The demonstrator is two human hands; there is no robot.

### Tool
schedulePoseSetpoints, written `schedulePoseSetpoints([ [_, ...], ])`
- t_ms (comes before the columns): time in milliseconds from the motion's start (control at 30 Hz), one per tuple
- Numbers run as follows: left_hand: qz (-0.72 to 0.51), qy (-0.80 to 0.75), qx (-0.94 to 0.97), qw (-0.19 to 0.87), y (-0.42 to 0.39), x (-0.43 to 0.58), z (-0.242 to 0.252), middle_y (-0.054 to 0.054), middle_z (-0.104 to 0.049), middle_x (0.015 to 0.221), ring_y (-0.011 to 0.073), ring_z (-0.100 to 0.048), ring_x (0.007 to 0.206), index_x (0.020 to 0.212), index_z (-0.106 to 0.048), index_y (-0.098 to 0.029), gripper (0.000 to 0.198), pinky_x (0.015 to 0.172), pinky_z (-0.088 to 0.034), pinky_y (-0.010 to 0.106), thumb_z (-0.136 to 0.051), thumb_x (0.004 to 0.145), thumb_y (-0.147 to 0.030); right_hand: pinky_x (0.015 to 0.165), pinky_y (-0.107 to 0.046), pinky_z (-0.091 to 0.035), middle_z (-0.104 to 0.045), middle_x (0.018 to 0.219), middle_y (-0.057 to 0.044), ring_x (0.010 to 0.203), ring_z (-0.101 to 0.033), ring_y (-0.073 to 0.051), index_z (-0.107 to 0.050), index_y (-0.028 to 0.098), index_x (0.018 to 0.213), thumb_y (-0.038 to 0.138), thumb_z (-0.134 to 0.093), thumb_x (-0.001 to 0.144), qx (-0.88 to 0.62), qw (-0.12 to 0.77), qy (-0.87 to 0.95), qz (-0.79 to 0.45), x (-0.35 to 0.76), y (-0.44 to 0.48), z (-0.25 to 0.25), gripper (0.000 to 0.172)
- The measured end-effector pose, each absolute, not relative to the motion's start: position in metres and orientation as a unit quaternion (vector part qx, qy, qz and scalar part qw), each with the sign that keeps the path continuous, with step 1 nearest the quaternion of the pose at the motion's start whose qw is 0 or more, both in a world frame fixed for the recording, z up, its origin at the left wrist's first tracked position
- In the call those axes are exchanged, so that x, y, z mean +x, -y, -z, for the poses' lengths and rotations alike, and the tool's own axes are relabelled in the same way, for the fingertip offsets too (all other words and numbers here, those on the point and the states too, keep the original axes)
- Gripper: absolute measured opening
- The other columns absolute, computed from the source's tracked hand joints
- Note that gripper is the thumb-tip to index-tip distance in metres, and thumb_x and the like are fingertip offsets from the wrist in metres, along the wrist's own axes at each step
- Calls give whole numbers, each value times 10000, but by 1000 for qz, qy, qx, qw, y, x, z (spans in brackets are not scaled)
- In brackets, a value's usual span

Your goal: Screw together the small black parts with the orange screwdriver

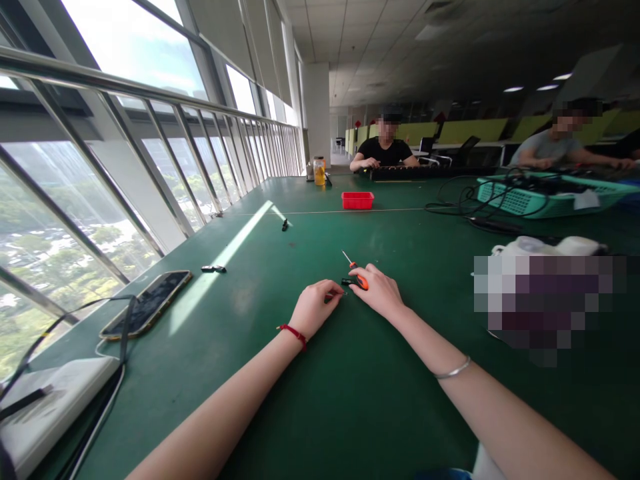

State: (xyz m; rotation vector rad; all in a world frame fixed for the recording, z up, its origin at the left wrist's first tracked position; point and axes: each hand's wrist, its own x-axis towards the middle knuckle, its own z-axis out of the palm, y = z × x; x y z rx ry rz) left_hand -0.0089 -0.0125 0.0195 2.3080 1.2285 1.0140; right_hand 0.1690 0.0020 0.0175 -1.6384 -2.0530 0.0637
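Both my hands rest on the green table (320,373) in front of me. My right hand (381,291) is closed around an orange-handled screwdriver (356,272), whose metal tip points up and to the left. My left hand (316,308) is curled in a pinch right beside it. Between the two hands lies a small black part (347,282), touched by the fingers of both. A red cord circles my left wrist and a silver bangle sits on my right forearm.
A phone (147,303) lies at the left, with cables and a white box (47,407) nearer me. Small black parts (213,269) (285,225) dot the table. A red tray (357,200), yellow jar (319,171) and teal basket (545,193) stand further off. Two people sit at the far end.
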Motion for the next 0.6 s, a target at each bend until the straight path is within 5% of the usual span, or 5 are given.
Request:
schedulePoseSetpoints([
  [167, -373, -429, 811, 135, 13, -10, -21, 18, -650, 816, 131, -619, 742, 777, -610, -175, 98, 717, -525, 251, -525, 774, -127, 532, -201, -344, -505, 888, 1, 650, -508, -95, -575, 247, 927, 259, -486, 786, -557, 319, 767, -13, 170, 3, -23, 167],
  [600, -418, -393, 812, 109, 14, -11, -24, 9, -636, 833, 126, -604, 779, 774, -604, -185, 90, 723, -494, 248, -545, 780, -117, 569, -196, -369, -500, 861, -10, 656, -495, -83, -615, 216, 910, 301, -479, 827, -444, 295, 846, 10, 165, 11, -26, 181],
])
